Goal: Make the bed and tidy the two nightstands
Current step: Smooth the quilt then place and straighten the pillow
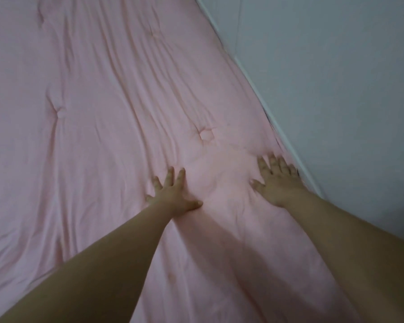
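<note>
A pink tufted quilt point(91, 113) covers the bed and fills most of the view, with long wrinkles running away from me. My left hand point(173, 194) lies flat on the quilt, fingers spread, palm down. My right hand point(278, 180) also presses flat on the quilt, fingers apart, close to the bed's right edge by the wall. Neither hand holds anything. No nightstand is in view.
A pale grey wall point(336, 78) runs along the right side of the bed, with a thin white strip point(287, 138) where bed and wall meet. A square tuft point(206, 135) marks the quilt just beyond my hands.
</note>
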